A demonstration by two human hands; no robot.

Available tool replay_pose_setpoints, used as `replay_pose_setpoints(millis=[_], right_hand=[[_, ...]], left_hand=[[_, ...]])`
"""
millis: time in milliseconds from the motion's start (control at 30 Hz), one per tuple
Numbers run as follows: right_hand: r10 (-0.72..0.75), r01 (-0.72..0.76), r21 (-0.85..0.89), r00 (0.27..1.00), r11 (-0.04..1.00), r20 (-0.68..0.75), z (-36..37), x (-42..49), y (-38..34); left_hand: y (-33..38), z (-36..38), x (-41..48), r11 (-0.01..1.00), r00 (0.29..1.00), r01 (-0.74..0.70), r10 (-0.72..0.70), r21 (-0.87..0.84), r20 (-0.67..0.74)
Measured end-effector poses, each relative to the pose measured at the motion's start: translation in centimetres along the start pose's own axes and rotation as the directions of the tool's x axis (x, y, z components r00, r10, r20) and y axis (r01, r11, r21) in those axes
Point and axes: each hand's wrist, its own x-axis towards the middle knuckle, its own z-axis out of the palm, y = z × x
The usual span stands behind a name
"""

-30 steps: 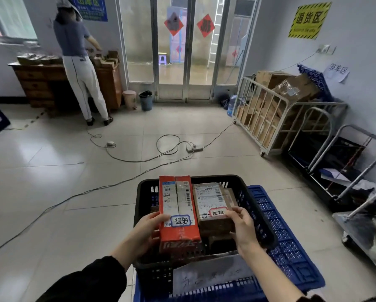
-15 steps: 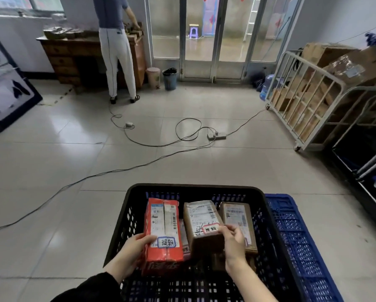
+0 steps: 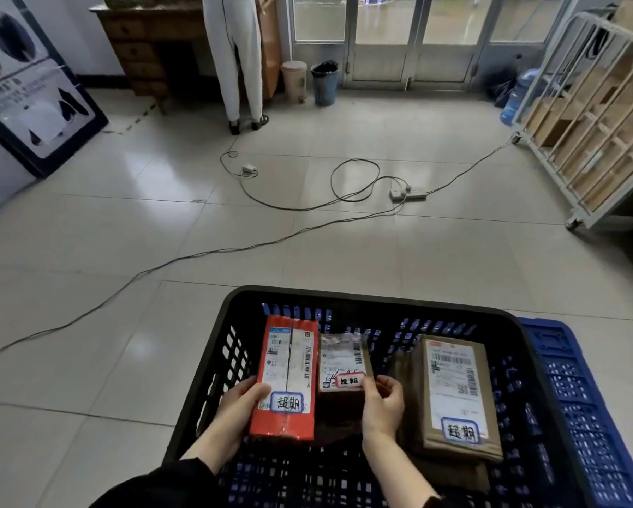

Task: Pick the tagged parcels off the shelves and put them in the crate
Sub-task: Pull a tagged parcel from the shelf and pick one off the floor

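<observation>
Power strip (image 3: 407,193) and cables (image 3: 234,248) on tiled floor (image 3: 87,251).
Beyond it, a pink bin (image 3: 293,80) and a dark bin (image 3: 324,84); to its left, a person (image 3: 239,56) at a counter (image 3: 153,42); to its right, a cage trolley (image 3: 593,115).

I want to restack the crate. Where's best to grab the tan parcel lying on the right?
Probably its two long edges, from above: the tan parcel lies flat, label up, and the black crate wall stands close on its right.
</observation>
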Motion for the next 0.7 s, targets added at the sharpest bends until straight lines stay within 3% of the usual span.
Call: replay_pose_setpoints(millis=[200, 367, 500, 600, 700], right_hand=[[0.070, -0.062, -0.072, 0.991, 0.995, 0.110, 0.9, 1.6, 2.5], [0.090, -0.040, -0.199, 0.964, 0.979, 0.250, 0.8, 1.8, 2.5], [0.067, 0.010, -0.266, 0.958, 0.964, 0.280, 0.0, 1.1, 0.8], [0.011, 0.089, -0.324, 0.956, 0.942, 0.294, -1.3, -0.2, -0.8], [-0.072, 0.209, -0.408, 0.942, 0.889, 0.326, -2.9, -2.1, -2.5]], left_hand=[[-1.4, -0.3, 1.4, 0.995, 0.996, 0.005, -0.013, -0.098, -0.087], [-0.7, -0.2, 1.6, 0.998, 0.992, -0.014, 0.006, -0.062, -0.130], [0.0, 0.4, 0.8, 0.974, 0.982, -0.090, 0.122, 0.209, -0.146], [1.0, 0.8, -0.8, 0.859, 0.939, -0.235, 0.322, 0.455, -0.122], [2.0, 1.2, -2.8, 0.768, 0.919, -0.304, 0.392, 0.563, -0.038]])
